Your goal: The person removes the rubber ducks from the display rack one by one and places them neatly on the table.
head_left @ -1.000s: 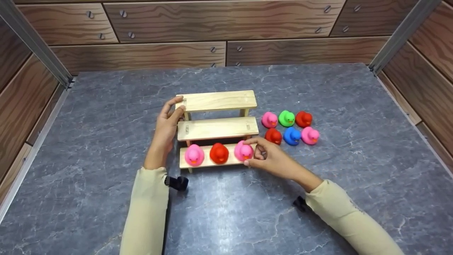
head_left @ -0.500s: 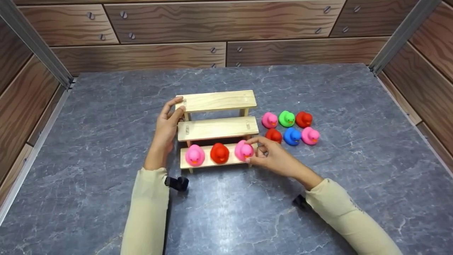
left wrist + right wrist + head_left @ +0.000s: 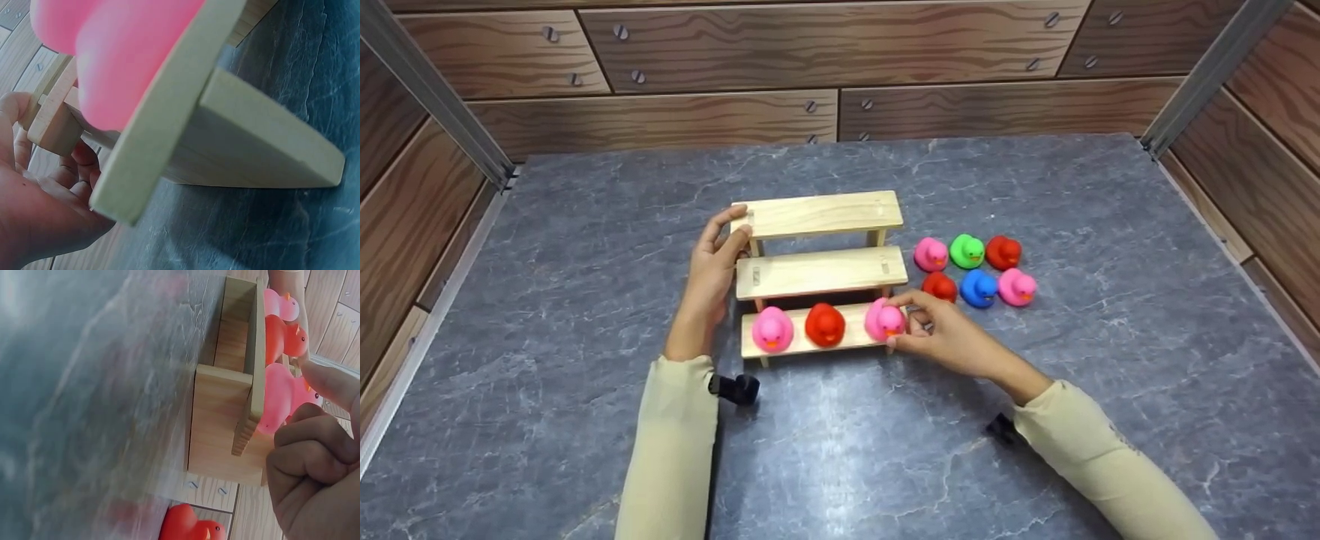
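A three-step wooden stand is on the grey marbled tabletop. My left hand grips the left end of its top step, thumb in front; the left wrist view shows the fingers reaching behind the step ends. On the bottom step sit a pink rubber duck at the left and a red rubber duck in the middle. At the right end, my right hand pinches another pink rubber duck between thumb and index finger, the other fingers curled. In the right wrist view this duck stands upright on the step.
Right of the stand, several loose ducks form two rows: pink, green and red behind; red, blue and pink in front. Wood-patterned walls enclose the tabletop.
My right hand has shifted slightly right along the bottom step together with the pink duck, widening the gap to the red one. The left hand keeps its hold on the stand.
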`<state>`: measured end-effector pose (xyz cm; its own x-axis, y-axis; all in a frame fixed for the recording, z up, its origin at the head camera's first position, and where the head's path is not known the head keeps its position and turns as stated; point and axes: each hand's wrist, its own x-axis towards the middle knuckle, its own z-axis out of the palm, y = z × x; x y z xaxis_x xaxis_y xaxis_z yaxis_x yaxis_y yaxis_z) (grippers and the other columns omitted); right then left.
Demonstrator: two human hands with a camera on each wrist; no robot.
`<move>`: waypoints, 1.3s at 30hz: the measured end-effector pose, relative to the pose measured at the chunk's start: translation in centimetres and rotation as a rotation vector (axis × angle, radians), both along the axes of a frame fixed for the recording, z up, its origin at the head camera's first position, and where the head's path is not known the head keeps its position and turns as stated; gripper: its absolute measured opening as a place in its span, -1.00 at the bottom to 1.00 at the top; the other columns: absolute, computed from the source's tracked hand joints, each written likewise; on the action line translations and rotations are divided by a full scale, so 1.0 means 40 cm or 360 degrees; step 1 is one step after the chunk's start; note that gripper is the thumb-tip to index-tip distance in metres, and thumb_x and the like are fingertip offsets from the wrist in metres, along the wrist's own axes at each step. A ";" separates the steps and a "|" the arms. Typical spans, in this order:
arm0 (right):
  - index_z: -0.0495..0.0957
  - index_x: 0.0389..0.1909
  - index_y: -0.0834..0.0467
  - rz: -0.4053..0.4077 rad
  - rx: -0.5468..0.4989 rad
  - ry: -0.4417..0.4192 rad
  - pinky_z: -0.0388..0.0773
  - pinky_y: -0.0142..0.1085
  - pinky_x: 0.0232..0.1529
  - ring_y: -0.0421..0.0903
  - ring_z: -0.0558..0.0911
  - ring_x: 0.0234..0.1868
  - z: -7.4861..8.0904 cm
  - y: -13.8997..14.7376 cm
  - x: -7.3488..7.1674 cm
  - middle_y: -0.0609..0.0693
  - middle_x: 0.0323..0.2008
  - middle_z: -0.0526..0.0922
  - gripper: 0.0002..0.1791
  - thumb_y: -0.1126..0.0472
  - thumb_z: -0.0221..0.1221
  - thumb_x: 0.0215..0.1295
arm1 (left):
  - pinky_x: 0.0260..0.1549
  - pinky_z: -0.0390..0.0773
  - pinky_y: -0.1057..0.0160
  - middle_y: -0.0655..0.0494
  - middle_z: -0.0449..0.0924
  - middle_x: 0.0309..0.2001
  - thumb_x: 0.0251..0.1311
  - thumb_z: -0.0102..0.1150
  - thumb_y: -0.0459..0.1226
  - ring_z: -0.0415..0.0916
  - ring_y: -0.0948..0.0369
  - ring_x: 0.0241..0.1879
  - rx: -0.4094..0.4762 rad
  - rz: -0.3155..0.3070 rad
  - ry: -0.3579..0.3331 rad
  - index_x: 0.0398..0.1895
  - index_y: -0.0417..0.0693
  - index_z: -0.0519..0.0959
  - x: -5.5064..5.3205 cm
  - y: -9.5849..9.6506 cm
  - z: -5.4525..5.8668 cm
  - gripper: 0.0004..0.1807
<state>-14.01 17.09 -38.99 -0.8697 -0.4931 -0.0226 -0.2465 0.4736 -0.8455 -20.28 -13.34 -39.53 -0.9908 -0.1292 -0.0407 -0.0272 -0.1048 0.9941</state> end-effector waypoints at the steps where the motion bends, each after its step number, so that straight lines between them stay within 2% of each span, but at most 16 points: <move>1: 0.45 0.05 0.31 0.0000 -0.0006 0.0002 0.17 -0.49 -0.52 -0.29 0.28 -0.56 0.001 0.004 0.000 -0.11 -0.60 0.29 -0.54 0.28 0.33 0.14 | -0.34 0.48 0.36 0.18 0.52 -0.28 0.38 0.06 -0.20 0.44 0.31 -0.33 0.0002 0.0000 -0.0002 0.25 0.08 0.43 0.000 -0.001 0.001 -0.61; 18: 0.40 0.10 0.37 -0.0140 0.0054 -0.0024 0.22 -0.50 -0.53 -0.31 0.29 -0.55 0.029 0.114 0.003 -0.10 -0.58 0.30 -0.49 0.30 0.31 0.17 | -0.31 0.48 0.37 0.20 0.53 -0.28 0.38 0.07 -0.21 0.44 0.32 -0.33 0.0006 0.0003 0.0004 0.25 0.07 0.43 0.000 0.000 0.003 -0.61; 27: 0.40 0.12 0.40 -0.0173 0.0083 -0.0075 0.21 -0.49 -0.54 -0.33 0.27 -0.59 0.008 0.156 0.009 -0.11 -0.60 0.29 -0.47 0.30 0.31 0.16 | -0.34 0.48 0.38 0.21 0.52 -0.31 0.38 0.06 -0.21 0.44 0.33 -0.34 0.0007 -0.0002 0.0007 0.26 0.05 0.42 0.003 -0.001 0.002 -0.60; 39: 0.44 0.06 0.39 -0.0169 0.0072 -0.0058 0.30 -0.49 -0.49 -0.29 0.35 -0.49 -0.004 0.172 0.019 -0.05 -0.50 0.35 -0.52 0.32 0.32 0.15 | -0.34 0.50 0.35 0.19 0.50 -0.33 0.39 0.05 -0.19 0.44 0.29 -0.30 -0.0036 -0.0010 -0.0023 0.28 0.09 0.40 0.004 -0.004 0.004 -0.59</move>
